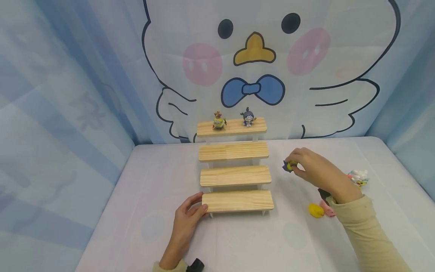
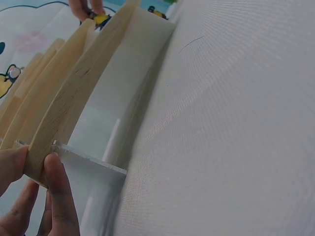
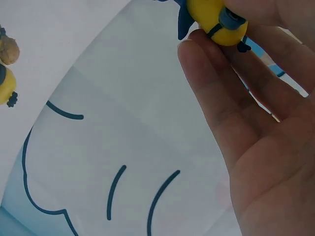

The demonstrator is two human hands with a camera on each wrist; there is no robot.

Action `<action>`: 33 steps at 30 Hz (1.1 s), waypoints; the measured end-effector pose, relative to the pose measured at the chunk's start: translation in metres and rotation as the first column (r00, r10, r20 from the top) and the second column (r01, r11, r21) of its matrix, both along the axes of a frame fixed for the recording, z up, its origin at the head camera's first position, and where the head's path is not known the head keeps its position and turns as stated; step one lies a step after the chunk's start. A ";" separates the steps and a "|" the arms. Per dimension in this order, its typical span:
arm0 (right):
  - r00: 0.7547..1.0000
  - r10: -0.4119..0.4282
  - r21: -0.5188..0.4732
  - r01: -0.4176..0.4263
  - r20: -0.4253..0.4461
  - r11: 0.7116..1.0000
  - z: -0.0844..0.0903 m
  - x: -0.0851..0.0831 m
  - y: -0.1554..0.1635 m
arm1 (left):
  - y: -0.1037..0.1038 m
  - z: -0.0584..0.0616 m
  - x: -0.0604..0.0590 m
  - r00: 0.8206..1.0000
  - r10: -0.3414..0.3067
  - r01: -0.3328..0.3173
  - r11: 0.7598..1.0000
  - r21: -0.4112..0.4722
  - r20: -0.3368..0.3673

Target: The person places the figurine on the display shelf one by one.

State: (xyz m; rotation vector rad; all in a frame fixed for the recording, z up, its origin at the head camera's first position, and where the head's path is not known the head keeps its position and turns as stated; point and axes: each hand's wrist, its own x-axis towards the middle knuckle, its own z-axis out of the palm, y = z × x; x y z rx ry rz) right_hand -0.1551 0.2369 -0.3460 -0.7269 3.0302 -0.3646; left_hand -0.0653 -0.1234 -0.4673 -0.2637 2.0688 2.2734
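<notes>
A four-step wooden display shelf (image 1: 238, 201) with pale supports stands on the white table. My left hand (image 1: 188, 215) pinches the left end of its lowest board; in the left wrist view, thumb and fingers lie around the wooden board (image 2: 74, 93). Right of the shelf and above the table, my right hand (image 1: 317, 170) holds a small yellow-and-blue minion figurine (image 3: 211, 19) between thumb and fingers. On the top board sit a minion figurine with a brown top (image 1: 218, 121) and a grey-blue figurine (image 1: 248, 118).
Near my right forearm lie a yellow toy (image 1: 316, 210), a pink toy (image 1: 327, 208) partly covered by the sleeve, and a white multicoloured toy (image 1: 358, 176). A cartoon-printed curtain (image 1: 251, 56) hangs behind the table. Another yellow figurine (image 3: 7, 86) shows at the right wrist view's left edge.
</notes>
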 end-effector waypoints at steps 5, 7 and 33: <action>0.999 0.010 -0.015 -0.010 -0.035 1.000 0.009 0.004 -0.006 | 0.000 0.000 0.000 1.000 0.001 -0.001 1.000 -0.002 0.006; 0.998 0.022 -0.025 -0.023 -0.054 0.999 0.012 0.005 -0.008 | 0.000 0.000 0.000 1.000 0.002 -0.002 1.000 -0.005 0.007; 0.964 0.146 -0.085 -0.168 -0.220 0.982 0.038 0.005 -0.037 | -0.001 0.000 0.000 1.000 -0.006 0.006 1.000 0.016 0.009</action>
